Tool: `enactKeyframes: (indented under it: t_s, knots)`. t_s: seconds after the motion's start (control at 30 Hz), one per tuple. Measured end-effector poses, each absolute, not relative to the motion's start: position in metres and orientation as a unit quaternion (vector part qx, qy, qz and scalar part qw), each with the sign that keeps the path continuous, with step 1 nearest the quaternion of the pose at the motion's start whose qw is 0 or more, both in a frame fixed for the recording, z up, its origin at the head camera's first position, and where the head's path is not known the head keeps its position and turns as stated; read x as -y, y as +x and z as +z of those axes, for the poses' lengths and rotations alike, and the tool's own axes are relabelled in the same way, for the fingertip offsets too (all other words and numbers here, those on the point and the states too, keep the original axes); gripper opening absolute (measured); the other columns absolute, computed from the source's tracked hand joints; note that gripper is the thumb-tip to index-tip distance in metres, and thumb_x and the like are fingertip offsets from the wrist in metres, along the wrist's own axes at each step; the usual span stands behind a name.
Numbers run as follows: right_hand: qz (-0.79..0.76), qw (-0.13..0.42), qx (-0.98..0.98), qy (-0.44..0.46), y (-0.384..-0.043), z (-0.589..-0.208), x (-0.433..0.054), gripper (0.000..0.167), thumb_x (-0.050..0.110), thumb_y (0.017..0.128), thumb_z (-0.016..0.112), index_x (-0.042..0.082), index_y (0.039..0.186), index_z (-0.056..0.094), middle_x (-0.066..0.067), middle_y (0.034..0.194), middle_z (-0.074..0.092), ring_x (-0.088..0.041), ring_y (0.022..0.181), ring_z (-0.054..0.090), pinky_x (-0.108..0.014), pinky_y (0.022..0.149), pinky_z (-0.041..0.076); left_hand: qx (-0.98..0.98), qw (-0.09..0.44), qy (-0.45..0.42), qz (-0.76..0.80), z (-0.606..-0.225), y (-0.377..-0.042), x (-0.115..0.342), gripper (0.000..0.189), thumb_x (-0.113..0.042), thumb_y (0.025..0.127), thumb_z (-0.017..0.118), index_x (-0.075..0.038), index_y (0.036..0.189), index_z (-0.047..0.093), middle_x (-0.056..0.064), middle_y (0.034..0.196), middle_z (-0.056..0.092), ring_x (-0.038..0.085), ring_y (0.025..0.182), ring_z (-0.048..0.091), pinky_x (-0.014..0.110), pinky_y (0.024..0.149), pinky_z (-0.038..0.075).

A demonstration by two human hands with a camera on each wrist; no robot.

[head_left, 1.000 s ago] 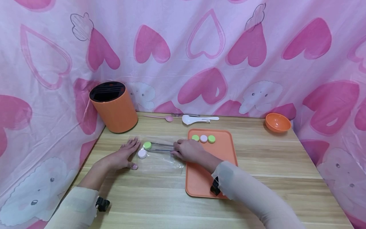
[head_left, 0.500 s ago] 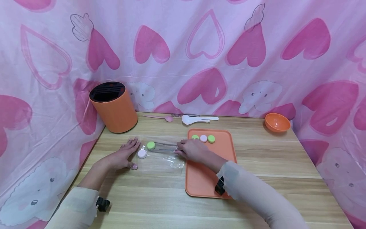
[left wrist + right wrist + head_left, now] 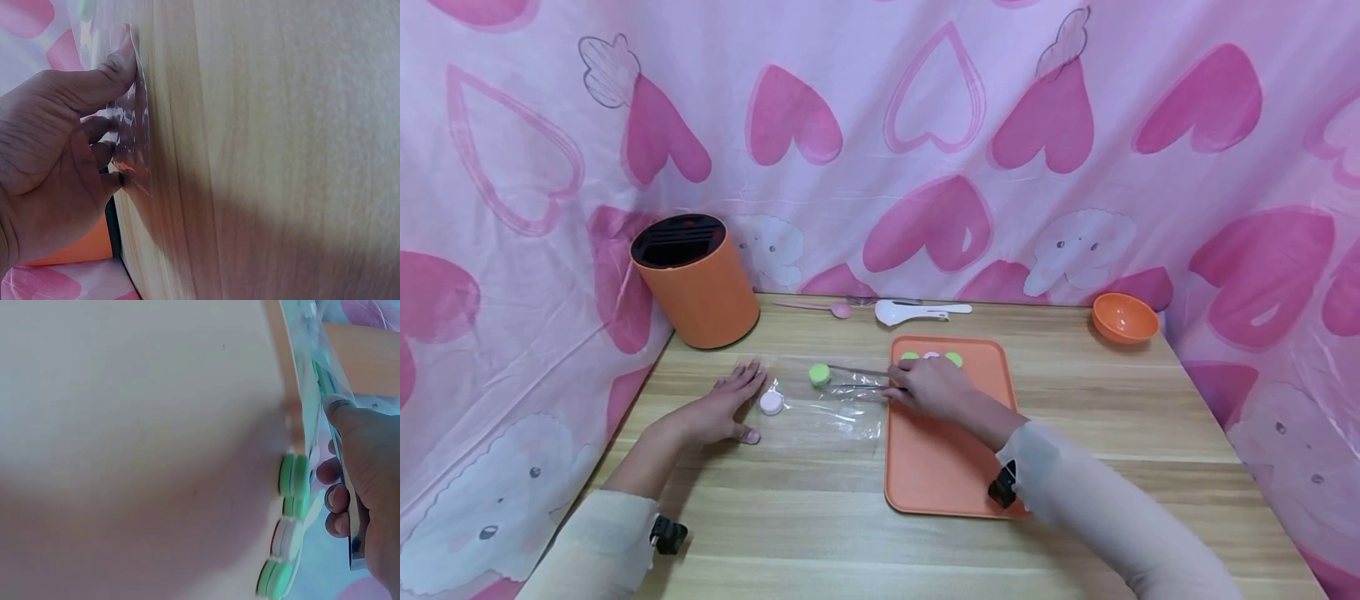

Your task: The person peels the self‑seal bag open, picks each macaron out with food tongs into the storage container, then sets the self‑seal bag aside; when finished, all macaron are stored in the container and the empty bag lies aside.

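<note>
My left hand [image 3: 725, 406] lies with spread fingers on the left end of a clear plastic bag [image 3: 820, 429], pressing it to the table; in the left wrist view the bag's film [image 3: 139, 134] shows under the thumb and fingertips. My right hand [image 3: 934, 388] grips metal tongs [image 3: 859, 386] over the tray's left edge. Between the tongs' tips is a green macaron [image 3: 819, 375], within the bag's outline. A pale pink macaron [image 3: 771, 403] sits near the bag's left end. On the orange tray [image 3: 951, 479], a row of macarons [image 3: 285, 539] is partly covered by my right hand in the head view.
An orange knife block [image 3: 703, 292] stands at the back left. Along the back edge lie a pink spoon [image 3: 840, 310], a fork [image 3: 861, 301] and a white spoon [image 3: 891, 313]. An orange bowl [image 3: 1125, 319] is at the back right. A pink curtain [image 3: 850, 217] encloses the table.
My right hand has drawn the tongs to the right, and the green macaron has moved right with them, away from the pale pink one. My left hand has stayed in place.
</note>
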State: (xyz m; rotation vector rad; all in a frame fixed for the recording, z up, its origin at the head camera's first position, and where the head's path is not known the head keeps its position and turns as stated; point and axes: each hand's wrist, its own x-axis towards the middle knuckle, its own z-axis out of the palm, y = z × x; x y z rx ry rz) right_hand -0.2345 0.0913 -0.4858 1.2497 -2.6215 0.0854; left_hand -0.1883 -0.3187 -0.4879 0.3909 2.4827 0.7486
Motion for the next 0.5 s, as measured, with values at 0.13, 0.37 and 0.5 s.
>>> enactKeyframes:
  t_s: [0.13,0.37,0.5]
  knots:
    - [0.026,0.120,0.899,0.420,-0.233,-0.484,-0.106,0.028,0.047,0.105,0.076,0.019,0.106,0.080,0.005,0.079,0.064,-0.018,0.066,0.064,-0.034,0.051,0.052,-0.915,0.257,0.147,0.275,-0.488,-0.189,0.319,0.115,-0.032,0.093,0.088,-0.002,0.176,0.015,0.026,0.185,-0.008,0.052,0.170,-0.017,0.075,0.134,-0.008]
    - [0.041,0.139,0.894,0.425,-0.225,-0.479,-0.135,0.028,0.043,0.102,0.081,0.015,0.104,0.078,0.002,0.078,0.060,-0.018,0.057,0.059,-0.037,0.051,0.052,-0.917,0.257,0.143,0.268,-0.487,-0.189,0.317,0.115,-0.031,0.093,0.088,-0.003,0.176,0.015,0.025,0.185,-0.008,0.052,0.170,-0.016,0.074,0.135,-0.007]
    - [0.046,0.170,0.885,0.431,-0.220,-0.478,-0.153,0.033,0.040,0.099,0.084,0.012,0.117,0.083,0.000,0.081,0.067,-0.019,0.055,0.063,-0.036,0.050,0.053,-0.916,0.260,0.140,0.272,-0.486,-0.187,0.316,0.115,-0.031,0.093,0.088,-0.003,0.176,0.015,0.025,0.185,-0.008,0.051,0.170,-0.017,0.075,0.135,-0.008]
